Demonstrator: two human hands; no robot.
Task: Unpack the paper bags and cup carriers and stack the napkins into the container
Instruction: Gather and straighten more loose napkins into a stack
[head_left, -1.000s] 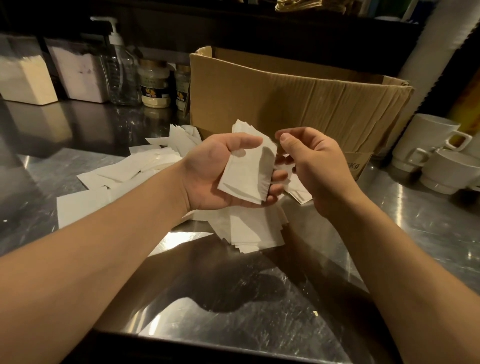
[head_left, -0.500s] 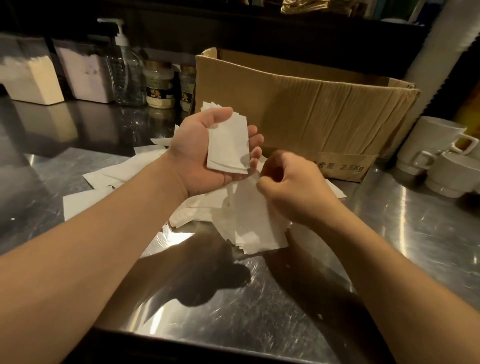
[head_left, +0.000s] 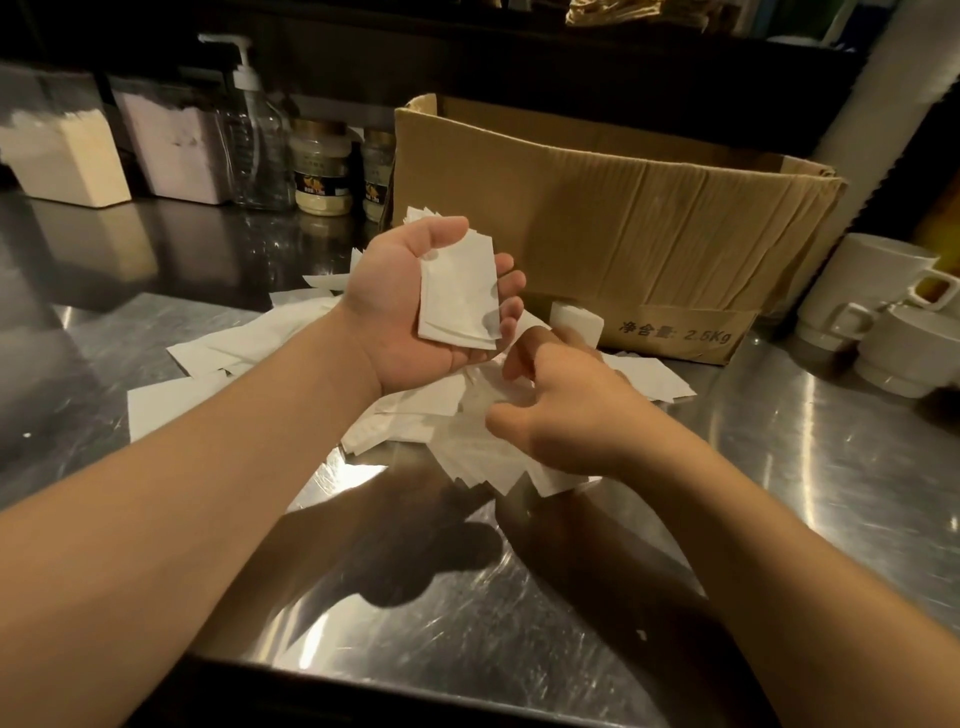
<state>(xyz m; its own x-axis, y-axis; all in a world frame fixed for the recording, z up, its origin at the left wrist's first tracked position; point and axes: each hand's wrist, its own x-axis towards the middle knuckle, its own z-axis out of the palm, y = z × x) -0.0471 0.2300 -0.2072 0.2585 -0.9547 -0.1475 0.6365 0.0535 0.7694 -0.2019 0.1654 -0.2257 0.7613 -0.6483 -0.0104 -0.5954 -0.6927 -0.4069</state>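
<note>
Left hand (head_left: 415, 306) cups a small napkin stack (head_left: 460, 293); right hand (head_left: 566, 410), fingers loosely curled, reaches into the loose pile (head_left: 415, 405).
Featherlight, floppy, quick to slide apart: better pinched at a squared edge, I'd say; whether the right holds one, can't tell.

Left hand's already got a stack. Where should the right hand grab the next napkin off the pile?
Pinch a free corner on the top layer of the loose napkin pile, coming from above on the right hand's side. The napkins lie flat and overlapping on the steel counter, so only edges lift cleanly.
</note>
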